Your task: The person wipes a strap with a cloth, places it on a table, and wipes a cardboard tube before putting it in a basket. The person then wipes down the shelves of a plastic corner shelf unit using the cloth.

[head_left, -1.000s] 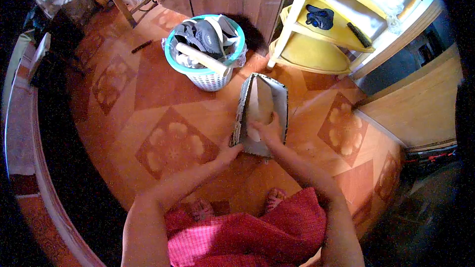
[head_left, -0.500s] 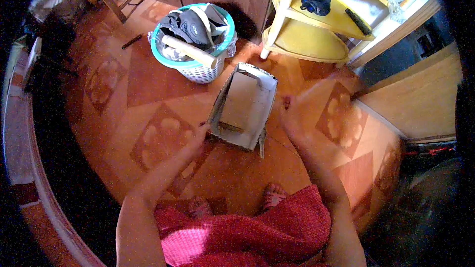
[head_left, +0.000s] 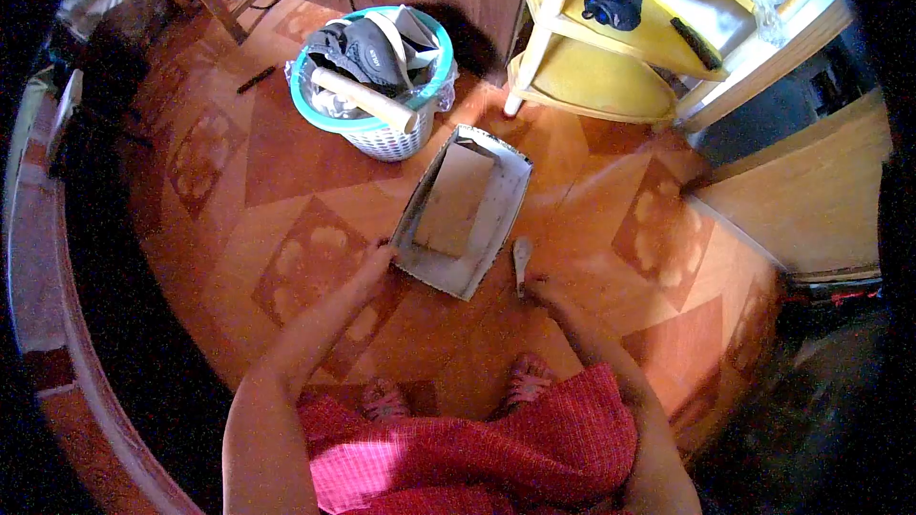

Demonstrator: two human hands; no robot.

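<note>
A shallow cardboard box (head_left: 487, 229) with a brown cardboard piece (head_left: 453, 205) inside lies tilted on the floor in front of me. My left hand (head_left: 384, 254) is closed on the box's near left edge, fingertips partly hidden by it. To the right of the box is a pale spoon-shaped object (head_left: 521, 256), its rounded end pointing away from me. My right hand (head_left: 537, 290) has its fingers pinched at the near end of that object's handle.
Beyond the box stands a white basket with a teal rim (head_left: 303, 100), filled with dark shoes and a pale roll (head_left: 363, 98). A yellow corner shelf (head_left: 592, 86) holds a dark cloth item (head_left: 613, 5) and a black brush-like object (head_left: 697, 43). A wooden panel (head_left: 801, 191) is at right.
My right hand has moved down and left to the spoon-shaped object, which now shows apart from the box. The box's near end has shifted left, and my left hand has closed on its edge.
</note>
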